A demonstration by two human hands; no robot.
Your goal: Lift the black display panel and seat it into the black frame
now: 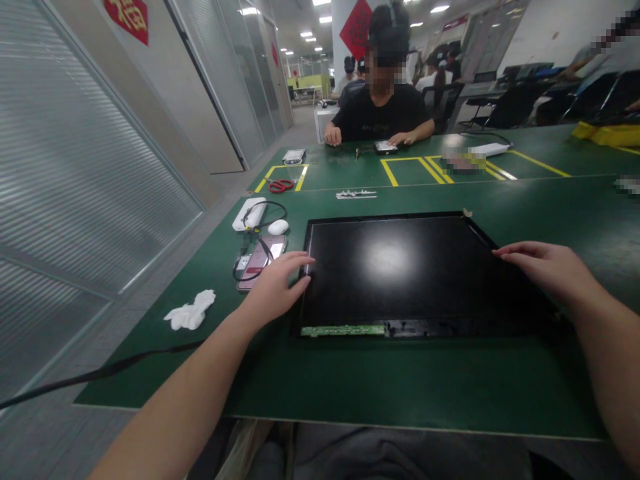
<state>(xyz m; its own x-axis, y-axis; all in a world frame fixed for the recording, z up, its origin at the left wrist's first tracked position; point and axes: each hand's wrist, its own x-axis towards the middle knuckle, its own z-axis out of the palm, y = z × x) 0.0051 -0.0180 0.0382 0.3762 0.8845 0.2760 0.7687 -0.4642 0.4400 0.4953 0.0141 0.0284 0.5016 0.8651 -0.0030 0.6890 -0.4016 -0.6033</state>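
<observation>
A black flat display panel (400, 273) lies face up on the green table (380, 380), with a thin green circuit strip (343, 330) along its near edge. My left hand (275, 287) rests on the panel's left edge, fingers stretched out and a little curled over the rim. My right hand (547, 267) lies flat on the panel's right edge, fingers extended. Neither hand holds anything else.
Left of the panel lie a phone (263, 261) with a black cable, a white mouse (278, 227), a white box (249, 213) and a crumpled white cloth (191, 312). Red scissors (281, 186) and small parts (356, 195) lie farther back. A person (383, 107) sits opposite.
</observation>
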